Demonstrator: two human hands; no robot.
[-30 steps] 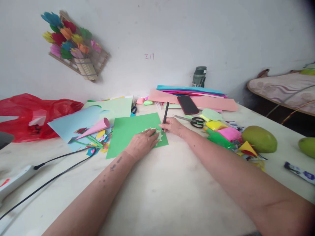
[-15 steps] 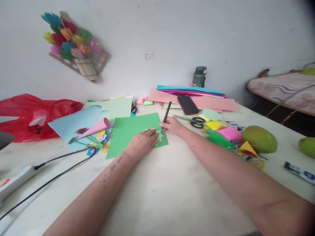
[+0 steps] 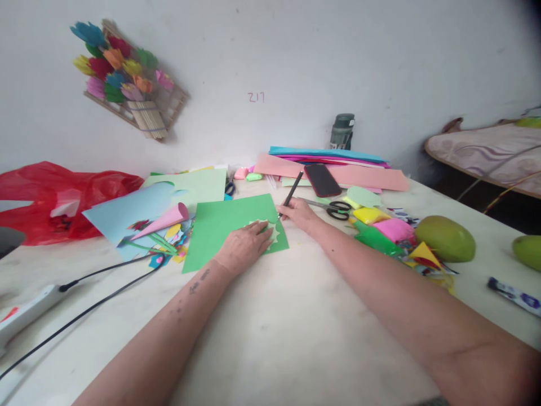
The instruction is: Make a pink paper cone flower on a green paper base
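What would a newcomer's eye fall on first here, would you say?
Probably the colorful flowers on the wall, upper left. Next might come the red plastic bag at far left. At centre, the left hand rests on a pale cutout on a green sheet; the right hand holds a black pen.

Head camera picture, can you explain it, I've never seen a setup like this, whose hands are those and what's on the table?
There is no machine here: these are a person's own bare hands, seen from a camera worn on their head, looking forward and down.

The left hand rests on a pale, wavy-edged paper piece, which lies on a green sheet. The right hand holds a slim black pen by the sheet's edge.

Around them on the table are black-handled scissors, a phone, a pink paper cone, a red plastic bag and green fruit.
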